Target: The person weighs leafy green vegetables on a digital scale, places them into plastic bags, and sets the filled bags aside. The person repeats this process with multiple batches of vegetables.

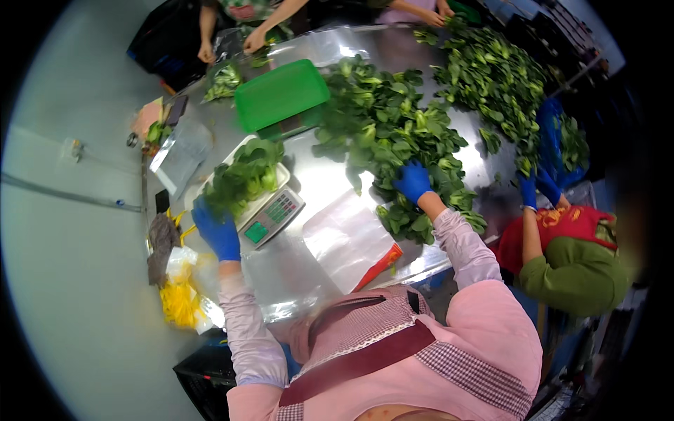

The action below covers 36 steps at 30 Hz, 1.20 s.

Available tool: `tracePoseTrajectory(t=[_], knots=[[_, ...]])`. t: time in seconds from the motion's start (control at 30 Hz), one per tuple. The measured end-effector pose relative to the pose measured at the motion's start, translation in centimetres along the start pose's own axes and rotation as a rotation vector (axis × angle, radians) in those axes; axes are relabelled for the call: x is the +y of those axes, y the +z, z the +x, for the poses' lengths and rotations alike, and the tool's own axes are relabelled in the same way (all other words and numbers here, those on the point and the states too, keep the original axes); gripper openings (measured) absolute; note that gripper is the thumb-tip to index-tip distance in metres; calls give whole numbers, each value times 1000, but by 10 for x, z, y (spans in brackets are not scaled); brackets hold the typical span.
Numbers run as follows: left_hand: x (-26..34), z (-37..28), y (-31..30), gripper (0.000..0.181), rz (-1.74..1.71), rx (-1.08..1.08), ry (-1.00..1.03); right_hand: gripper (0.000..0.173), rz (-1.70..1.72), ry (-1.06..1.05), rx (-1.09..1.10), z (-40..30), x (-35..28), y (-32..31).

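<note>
My left hand (217,231), in a blue glove, is at the near left end of a white tray (283,176) heaped with leafy greens (245,176). Its fingers are partly hidden by leaves, so their grip is unclear. The tray rests on a digital scale (271,216) with a lit green display. My right hand (413,180), also gloved in blue, reaches into the near side of a large pile of leafy greens that look like baby bok choy (389,110). Leaves cover its fingertips. Between my hands lies a flat white plastic sheet or bag (345,237) with a red edge.
A green plastic tray (284,94) stands beyond the scale. Clear plastic bags (184,150) and yellow ties (181,300) lie leftward. Another greens pile (495,73) is far right. A co-worker's blue-gloved hands (528,190) work at right; other people's hands (255,41) are across the metal table (310,168).
</note>
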<state>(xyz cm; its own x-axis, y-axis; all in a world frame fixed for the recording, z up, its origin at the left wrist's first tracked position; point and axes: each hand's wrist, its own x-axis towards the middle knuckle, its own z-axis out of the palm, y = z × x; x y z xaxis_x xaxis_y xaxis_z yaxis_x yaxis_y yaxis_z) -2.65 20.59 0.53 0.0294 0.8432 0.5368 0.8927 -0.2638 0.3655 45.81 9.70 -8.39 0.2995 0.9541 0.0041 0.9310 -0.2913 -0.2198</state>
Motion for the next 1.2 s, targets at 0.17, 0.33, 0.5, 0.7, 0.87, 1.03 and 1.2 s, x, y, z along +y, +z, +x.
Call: tracePoseTrajectory(t=[0.17,0.33,0.5,0.7,0.87,1.03,1.2], knots=[[-14,-17,-15,57,-134,108,-127,27,-54,-68,-61,4,-11,-20],[-30,-52,-14,49,-250,134,-359,24,44,-236,0,2,-4,-3],[-19,-80,-21,43,-395,105,-511,22,80,-180,-50,21,-7,-3],[-3,-117,-38,37,-705,81,-808,19,561,44,110,2,1,-14],[88,-139,-7,42,-972,-414,-641,20,936,-25,2,-38,-81,-15],[170,-132,7,55,-1034,-492,-543,16,1071,-116,-34,-91,-182,-29],[134,-124,16,41,-1470,-714,-982,19,1433,181,-103,-82,-148,-21]])
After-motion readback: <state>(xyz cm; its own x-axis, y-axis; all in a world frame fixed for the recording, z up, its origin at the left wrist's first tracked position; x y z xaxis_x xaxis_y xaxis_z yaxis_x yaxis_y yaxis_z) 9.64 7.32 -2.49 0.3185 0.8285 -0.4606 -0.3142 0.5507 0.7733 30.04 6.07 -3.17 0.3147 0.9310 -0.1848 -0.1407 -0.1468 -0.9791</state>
